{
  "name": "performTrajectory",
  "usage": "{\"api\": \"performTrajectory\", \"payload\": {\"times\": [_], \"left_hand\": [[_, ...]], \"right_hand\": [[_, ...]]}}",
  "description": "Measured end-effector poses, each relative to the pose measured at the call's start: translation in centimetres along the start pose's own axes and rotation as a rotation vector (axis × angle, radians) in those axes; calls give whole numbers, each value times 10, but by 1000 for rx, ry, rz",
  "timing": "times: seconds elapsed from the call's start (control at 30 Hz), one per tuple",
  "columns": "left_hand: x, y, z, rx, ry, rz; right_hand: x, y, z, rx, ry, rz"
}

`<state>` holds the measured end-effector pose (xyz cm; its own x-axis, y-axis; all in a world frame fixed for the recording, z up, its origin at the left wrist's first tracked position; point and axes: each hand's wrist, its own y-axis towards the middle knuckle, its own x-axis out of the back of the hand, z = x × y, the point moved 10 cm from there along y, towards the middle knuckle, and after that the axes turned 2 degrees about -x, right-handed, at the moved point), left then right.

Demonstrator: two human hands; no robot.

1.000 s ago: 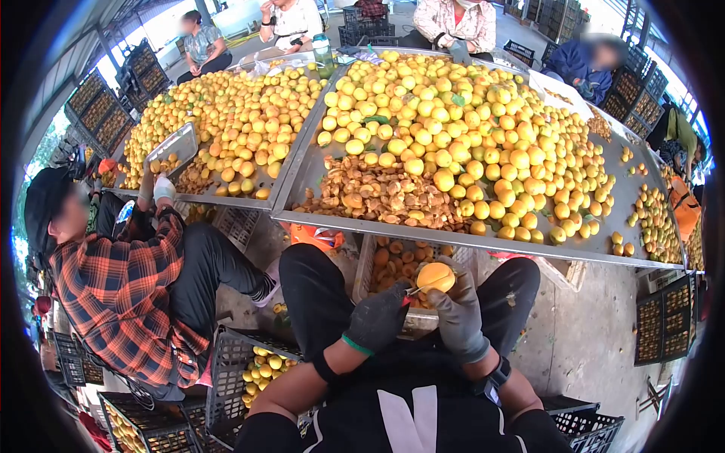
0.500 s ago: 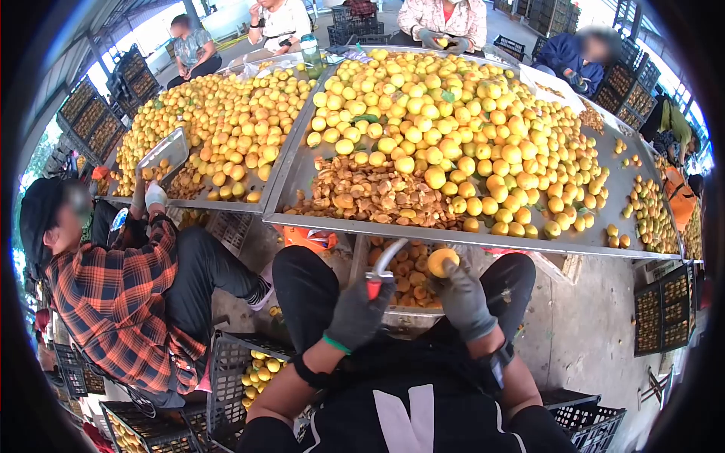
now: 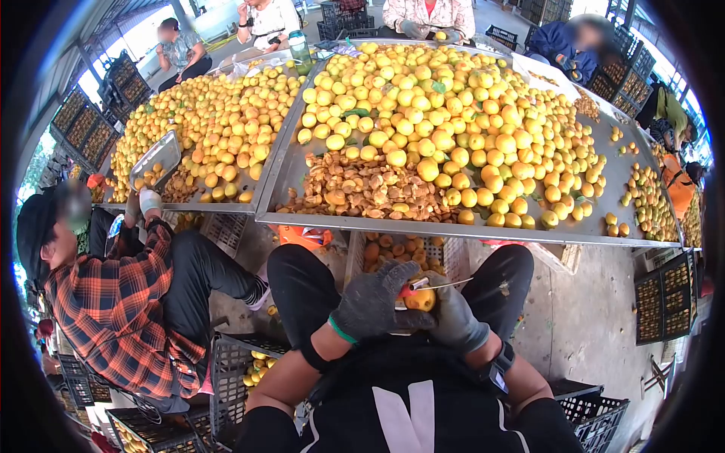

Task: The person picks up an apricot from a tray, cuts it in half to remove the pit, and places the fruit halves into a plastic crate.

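My left hand [image 3: 371,300], in a dark grey glove with a green cuff, is closed around the red handle of a small knife [image 3: 445,285]. Its thin blade points right, across the top of a yellow-orange apricot [image 3: 421,300]. My right hand [image 3: 458,315], gloved in grey, grips that apricot from the right, and the two hands meet in front of my lap. Just beyond them, between my knees, a crate [image 3: 455,260] of orange fruit pieces stands under the table edge.
A metal-rimmed table [image 3: 453,232] bears a big heap of apricots [image 3: 483,136] and a pile of brown pits [image 3: 370,189]. At my left sits a person in a plaid shirt [image 3: 113,302]. Black crates [image 3: 593,415] flank me; other people sit across the table.
My hands have come together; the knife, pointing up and away before, now lies across the apricot. The apricot has moved down and left with my right hand. My view has shifted slightly.
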<state>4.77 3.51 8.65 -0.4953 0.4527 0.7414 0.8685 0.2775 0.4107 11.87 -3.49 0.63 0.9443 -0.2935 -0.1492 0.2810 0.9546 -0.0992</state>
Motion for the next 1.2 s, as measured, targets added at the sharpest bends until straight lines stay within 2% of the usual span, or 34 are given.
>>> {"api": "performTrajectory", "payload": {"times": [0.03,0.07,0.13,0.17,0.2,0.23,0.27,0.33,0.37,0.43,0.47,0.53,0.6,0.63,0.73,0.8,0.83,0.87,0.9,0.93,0.97,1.0,1.03,1.07,1.1,1.13,1.17,1.2], "left_hand": [[-3,0,1,1,1,1],[-5,1,-1,-39,-25,-28],[-16,1,-3,-81,-53,-56],[-18,1,7,14,-192,-125],[-19,-2,18,112,-330,-192],[-24,-4,17,113,-329,-191],[-22,-4,16,136,-388,-225],[-25,-4,14,161,-449,-255],[-25,-7,17,186,-512,-309],[-24,-6,18,213,-571,-364],[-21,-3,17,220,-600,-396],[-15,-1,13,225,-626,-430],[-27,-2,21,397,-725,-352],[-27,0,19,397,-724,-353],[-22,0,23,435,-844,-446],[2,10,-12,56,-146,-420],[-17,0,2,62,-141,-423],[-75,-22,59,296,-832,-471],[-149,-42,97,519,-1527,-478],[-200,-49,99,737,-2223,-432],[-185,-45,95,735,-2222,-431],[-157,-30,79,726,-2207,-291],[-134,-17,60,725,-2191,-152],[-126,-16,65,950,-1985,-188],[-122,-16,70,953,-1989,-167],[-114,-11,74,881,-2053,-152],[-105,-5,76,806,-2115,-141],[-94,-5,80,808,-2033,-212]], "right_hand": [[-1,1,4,62,-310,14],[-2,3,3,61,-308,14],[-1,-8,45,521,-776,-263],[0,-3,39,523,-776,-263],[5,-3,39,575,-851,-377],[8,-7,41,624,-924,-496],[4,-5,45,623,-923,-496],[13,-3,57,545,-618,-560],[10,-4,69,545,-617,-561],[17,2,74,399,-387,-563],[13,-3,89,539,-505,-620],[14,-1,93,563,-466,-609],[15,-1,94,583,-426,-599],[15,-3,95,621,-431,-601],[12,-2,97,696,-506,-594],[11,1,98,734,-576,-581],[-19,-3,104,936,-784,-353],[-51,-13,100,1127,-986,-108],[-55,-12,103,1132,-987,-107],[-44,-8,112,1054,-833,-266],[-30,-7,114,967,-675,-418],[1,13,79,635,-294,-496],[3,12,86,631,-297,-500],[10,13,94,541,-359,-536],[19,12,96,453,-419,-578],[26,29,57,335,104,-320],[39,30,41,343,102,-331],[48,30,20,282,-11,-342]]}}
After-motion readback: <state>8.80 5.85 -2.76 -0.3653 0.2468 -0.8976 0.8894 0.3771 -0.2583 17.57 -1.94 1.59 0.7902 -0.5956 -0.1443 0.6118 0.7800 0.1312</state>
